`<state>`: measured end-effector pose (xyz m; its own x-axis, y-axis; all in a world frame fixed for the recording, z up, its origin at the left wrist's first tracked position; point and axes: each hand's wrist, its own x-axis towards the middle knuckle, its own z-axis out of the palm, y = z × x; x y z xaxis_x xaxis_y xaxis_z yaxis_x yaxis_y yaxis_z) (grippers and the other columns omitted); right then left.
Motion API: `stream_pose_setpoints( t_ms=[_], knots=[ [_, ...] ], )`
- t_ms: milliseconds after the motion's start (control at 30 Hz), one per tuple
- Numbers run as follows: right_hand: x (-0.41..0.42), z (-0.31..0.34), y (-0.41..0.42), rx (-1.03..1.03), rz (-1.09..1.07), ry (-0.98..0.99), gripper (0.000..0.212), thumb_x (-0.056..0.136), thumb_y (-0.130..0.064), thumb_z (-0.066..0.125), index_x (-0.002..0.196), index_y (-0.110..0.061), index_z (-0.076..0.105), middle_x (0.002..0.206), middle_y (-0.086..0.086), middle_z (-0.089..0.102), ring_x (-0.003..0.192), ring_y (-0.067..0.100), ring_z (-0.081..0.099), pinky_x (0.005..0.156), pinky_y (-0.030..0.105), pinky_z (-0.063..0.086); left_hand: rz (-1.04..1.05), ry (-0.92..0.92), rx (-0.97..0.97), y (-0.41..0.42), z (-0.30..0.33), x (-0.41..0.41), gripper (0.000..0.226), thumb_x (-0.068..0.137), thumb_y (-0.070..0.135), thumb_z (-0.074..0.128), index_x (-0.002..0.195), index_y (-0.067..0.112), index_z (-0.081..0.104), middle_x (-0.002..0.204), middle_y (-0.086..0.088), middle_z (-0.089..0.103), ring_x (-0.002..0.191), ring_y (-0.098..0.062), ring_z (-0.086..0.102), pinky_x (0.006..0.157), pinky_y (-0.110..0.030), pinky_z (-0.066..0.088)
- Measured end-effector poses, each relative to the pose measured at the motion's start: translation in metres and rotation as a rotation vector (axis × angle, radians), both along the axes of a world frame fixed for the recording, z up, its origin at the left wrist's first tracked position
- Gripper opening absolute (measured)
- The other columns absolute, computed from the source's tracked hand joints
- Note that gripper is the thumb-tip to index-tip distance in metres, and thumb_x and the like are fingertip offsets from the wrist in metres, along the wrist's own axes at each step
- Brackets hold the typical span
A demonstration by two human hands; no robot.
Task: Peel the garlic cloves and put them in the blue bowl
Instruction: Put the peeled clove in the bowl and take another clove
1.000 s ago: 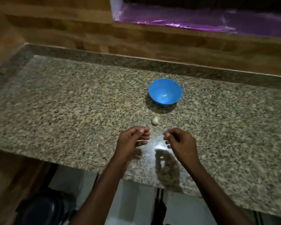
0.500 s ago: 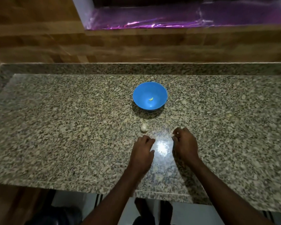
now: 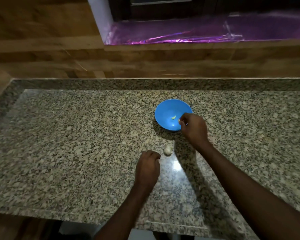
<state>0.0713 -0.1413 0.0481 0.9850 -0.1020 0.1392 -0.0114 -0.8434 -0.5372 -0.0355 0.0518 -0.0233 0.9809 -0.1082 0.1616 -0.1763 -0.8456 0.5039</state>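
Since the earlier frame, the right hand (image 3: pixel 193 129) has been moved from the speckled granite counter (image 3: pixel 76 144) to the round blue plastic bowl (image 3: pixel 168 112), a pale peeled garlic clove (image 3: pixel 179 120) pinched over its rim. The left hand (image 3: pixel 148 168) is rested clenched; contents cannot be told. One clove (image 3: pixel 173 117) lies inside; a white unpeeled garlic piece (image 3: pixel 167 150) lies just beside the left hand.

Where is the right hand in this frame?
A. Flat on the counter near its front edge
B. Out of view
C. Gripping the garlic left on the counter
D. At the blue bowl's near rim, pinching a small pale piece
D: the right hand is at the rim of the bowl, a small pale piece at its fingertips; the garlic lies untouched.
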Motion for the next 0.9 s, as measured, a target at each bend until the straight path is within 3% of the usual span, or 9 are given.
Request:
stream_pose_setpoints(
  t_ms=[167, 300, 400, 500, 600, 733, 833, 900],
  knots=[
    [0.032, 0.001, 0.017, -0.123, 0.033, 0.141, 0.018, 0.089, -0.023, 0.070, 0.104, -0.014, 0.076, 0.100, 0.007, 0.073, 0.097, 0.030, 0.068, 0.075, 0.033, 0.048, -0.012, 0.052, -0.018, 0.006, -0.008, 0.012, 0.028, 0.081, 0.001, 0.062, 0.105, 0.013, 0.069, 0.099, -0.006, 0.065, 0.095, -0.027, 0.057, 0.081, -0.041, 0.051],
    [0.013, 0.002, 0.013, -0.063, -0.003, -0.014, 0.016, 0.091, -0.025, 0.069, 0.102, -0.017, 0.077, 0.094, 0.007, 0.072, 0.084, 0.027, 0.067, 0.066, 0.031, 0.044, -0.025, 0.106, -0.181, 0.008, -0.013, 0.018, 0.029, 0.088, 0.015, 0.066, 0.117, 0.014, 0.065, 0.109, -0.003, 0.063, 0.102, -0.024, 0.057, 0.088, -0.041, 0.049],
    [-0.023, -0.001, 0.008, 0.003, -0.044, -0.071, 0.011, 0.091, -0.023, 0.069, 0.091, -0.015, 0.077, 0.082, 0.006, 0.072, 0.069, 0.025, 0.066, 0.059, 0.030, 0.044, -0.067, 0.200, -0.343, 0.003, -0.008, 0.023, 0.049, 0.090, 0.021, 0.073, 0.135, 0.013, 0.057, 0.119, -0.002, 0.060, 0.099, -0.014, 0.056, 0.083, -0.027, 0.047],
    [-0.059, -0.014, 0.003, 0.101, -0.093, 0.028, 0.009, 0.090, -0.021, 0.070, 0.084, -0.016, 0.075, 0.073, 0.002, 0.071, 0.063, 0.019, 0.064, 0.058, 0.027, 0.040, -0.130, 0.218, -0.354, -0.008, 0.000, 0.031, 0.064, 0.084, 0.010, 0.075, 0.144, 0.015, 0.051, 0.121, -0.001, 0.055, 0.096, -0.004, 0.049, 0.079, -0.011, 0.035],
    [-0.080, -0.035, 0.000, 0.210, -0.115, 0.209, 0.008, 0.087, -0.021, 0.070, 0.085, -0.020, 0.078, 0.074, -0.003, 0.074, 0.064, 0.011, 0.066, 0.063, 0.026, 0.047, -0.099, 0.238, -0.367, -0.017, 0.008, 0.036, 0.049, 0.077, 0.003, 0.072, 0.124, 0.018, 0.066, 0.109, 0.001, 0.063, 0.087, -0.006, 0.055, 0.074, -0.014, 0.039],
    [-0.092, -0.052, -0.005, 0.417, -0.174, 0.352, 0.008, 0.084, -0.018, 0.071, 0.080, -0.020, 0.077, 0.067, -0.003, 0.075, 0.065, 0.012, 0.073, 0.071, 0.040, 0.061, -0.016, 0.372, -0.585, -0.022, 0.020, 0.030, 0.018, 0.081, -0.004, 0.069, 0.092, 0.009, 0.073, 0.081, 0.000, 0.072, 0.068, 0.002, 0.064, 0.061, -0.010, 0.045],
    [-0.100, -0.051, -0.003, 0.715, -0.284, 0.475, 0.015, 0.089, -0.009, 0.069, 0.077, -0.003, 0.075, 0.066, 0.014, 0.073, 0.057, 0.028, 0.071, 0.068, 0.052, 0.062, -0.007, 0.409, -0.629, -0.025, 0.025, 0.022, 0.015, 0.081, -0.010, 0.065, 0.084, 0.003, 0.073, 0.076, -0.002, 0.072, 0.065, 0.002, 0.067, 0.061, -0.010, 0.048],
    [-0.103, -0.049, -0.002, 0.954, -0.383, 0.580, 0.012, 0.090, 0.003, 0.066, 0.083, 0.012, 0.069, 0.076, 0.030, 0.070, 0.057, 0.035, 0.067, 0.068, 0.061, 0.060, -0.013, 0.404, -0.608, -0.029, 0.026, 0.017, 0.022, 0.079, -0.011, 0.060, 0.086, 0.004, 0.074, 0.078, 0.000, 0.073, 0.069, 0.002, 0.067, 0.065, -0.010, 0.047]
  ],
)
